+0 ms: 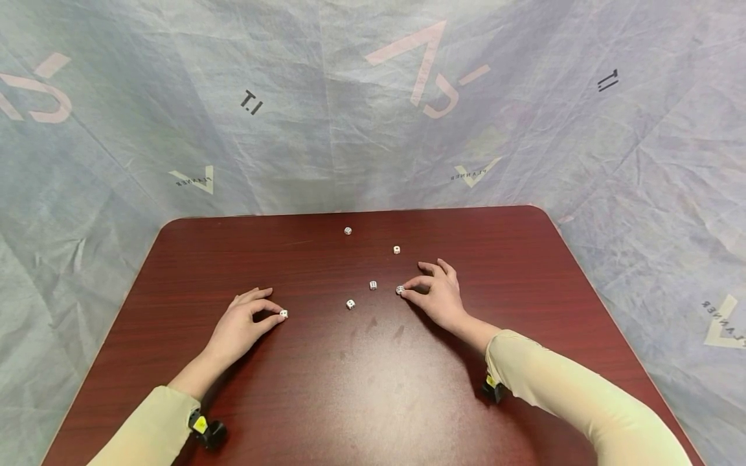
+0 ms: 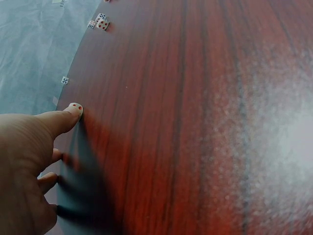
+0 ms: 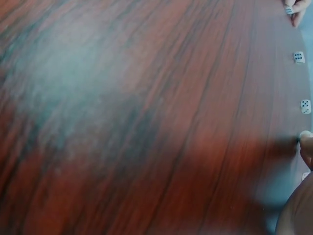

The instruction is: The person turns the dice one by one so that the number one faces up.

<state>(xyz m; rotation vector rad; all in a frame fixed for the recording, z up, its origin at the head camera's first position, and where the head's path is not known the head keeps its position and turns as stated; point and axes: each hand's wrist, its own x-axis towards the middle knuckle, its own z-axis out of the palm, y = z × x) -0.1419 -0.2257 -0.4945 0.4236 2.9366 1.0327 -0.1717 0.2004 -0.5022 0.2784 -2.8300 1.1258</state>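
Observation:
My left hand [image 1: 236, 327] pinches a white die [image 1: 283, 314] between thumb and index finger, low over the left-centre of the table. In the left wrist view, red pips show on this die [image 2: 77, 108] at the thumb tip. Right of centre, my right hand [image 1: 440, 298] pinches another die [image 1: 400, 290], its other fingers spread away. The right wrist view shows only the thumb [image 3: 306, 147] and part of that die. Between the hands lie two dice, one nearer [image 1: 350, 304] and one slightly farther [image 1: 373, 285].
Farther back on the dark red wooden table [image 1: 373, 388] are two more dice, one right of centre [image 1: 396, 250] and one near the back edge [image 1: 348, 230]. Grey printed sheeting [image 1: 326, 129] hangs behind and on both sides. A small black device [image 1: 208, 432] sits at each wrist.

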